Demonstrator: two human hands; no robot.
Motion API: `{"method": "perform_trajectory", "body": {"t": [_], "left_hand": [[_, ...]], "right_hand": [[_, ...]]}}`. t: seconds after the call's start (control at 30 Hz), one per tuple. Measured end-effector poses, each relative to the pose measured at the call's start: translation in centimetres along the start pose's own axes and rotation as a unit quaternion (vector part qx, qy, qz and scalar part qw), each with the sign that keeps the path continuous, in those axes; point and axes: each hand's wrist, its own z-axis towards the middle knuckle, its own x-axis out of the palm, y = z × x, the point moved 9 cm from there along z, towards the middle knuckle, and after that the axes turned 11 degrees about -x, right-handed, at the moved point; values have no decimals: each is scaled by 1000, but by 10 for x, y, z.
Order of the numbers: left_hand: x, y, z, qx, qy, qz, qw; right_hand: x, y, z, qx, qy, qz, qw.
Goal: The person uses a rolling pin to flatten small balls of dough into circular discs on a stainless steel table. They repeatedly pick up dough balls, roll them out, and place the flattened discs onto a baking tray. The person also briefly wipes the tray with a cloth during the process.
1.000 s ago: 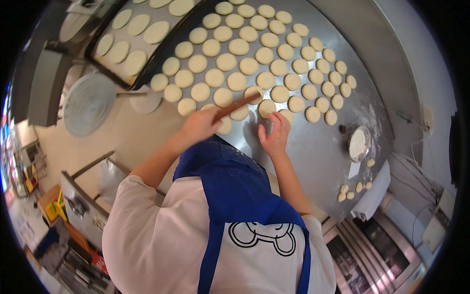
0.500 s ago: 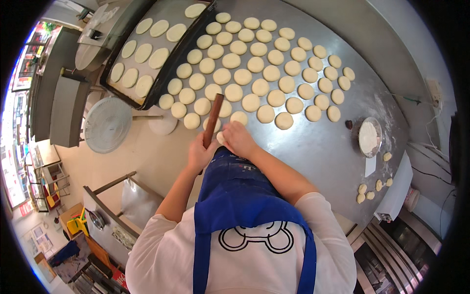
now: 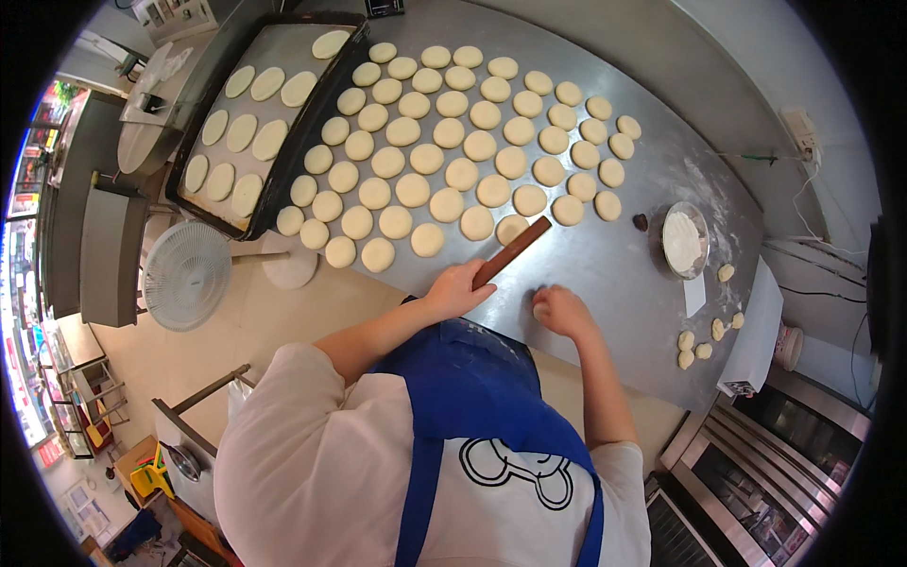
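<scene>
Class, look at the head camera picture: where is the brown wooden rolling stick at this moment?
The rolling stick is near the middle of the view, gripped by the left hand and slanting up over the steel table towards the nearest dough rounds.

A brown wooden rolling pin (image 3: 511, 252) is held tilted over the steel table (image 3: 614, 274), its far end beside a flat dough round (image 3: 511, 228). A small dough piece (image 3: 539, 310) is pressed flat nearby.

A smooth brown wooden rolling pin (image 3: 511, 251) lies over a brushed, flour-dusted steel bench (image 3: 624, 274) carrying matt pale dough rounds (image 3: 413, 190), beside a dark metal tray (image 3: 255, 123) lined with paper.
</scene>
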Motion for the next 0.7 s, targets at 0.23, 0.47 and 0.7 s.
{"method": "perform_trajectory", "body": {"t": [0.23,0.47,0.7], "left_hand": [[17,-1,3,5,4,23,1000],[11,20,7,-13,-14,44,999],[28,27,9,-54,16,74,996]], "right_hand": [[0,-13,-9,92,-386,-92,913],[-3,23,15,-79,-402,-77,909],[11,18,14,-57,-355,-104,927]]}}
